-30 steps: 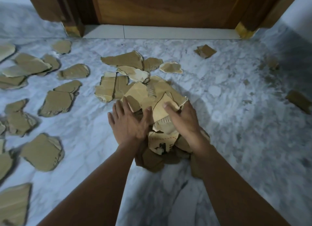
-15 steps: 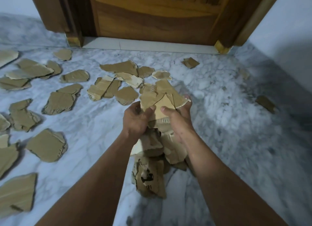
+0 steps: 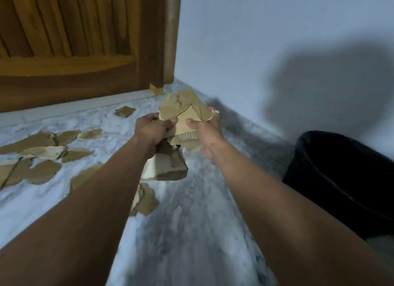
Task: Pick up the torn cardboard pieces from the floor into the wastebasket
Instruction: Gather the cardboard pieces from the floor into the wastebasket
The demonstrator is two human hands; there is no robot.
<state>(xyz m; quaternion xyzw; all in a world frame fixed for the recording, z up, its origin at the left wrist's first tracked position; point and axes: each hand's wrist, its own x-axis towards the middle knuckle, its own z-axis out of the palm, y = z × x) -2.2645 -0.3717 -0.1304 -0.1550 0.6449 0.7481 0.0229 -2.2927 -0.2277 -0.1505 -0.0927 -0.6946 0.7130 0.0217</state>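
Both the left hand (image 3: 154,127) and the right hand (image 3: 205,129) were clamped on a bundle of cardboard pieces (image 3: 184,115), held above the floor (image 3: 191,232). The wastebasket (image 3: 341,174) stood well apart to the right. Many scraps (image 3: 40,149) lay uncollected, so most work remained.

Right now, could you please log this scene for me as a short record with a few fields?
left hand: left hand closed on the bundle of torn cardboard
right hand: right hand closed on the same bundle
bundle: lifted clear of the floor, pieces hanging below the grip
wastebasket: black wastebasket to the right, nothing visible inside
left on floor: loose pieces on the left, one piece near the door
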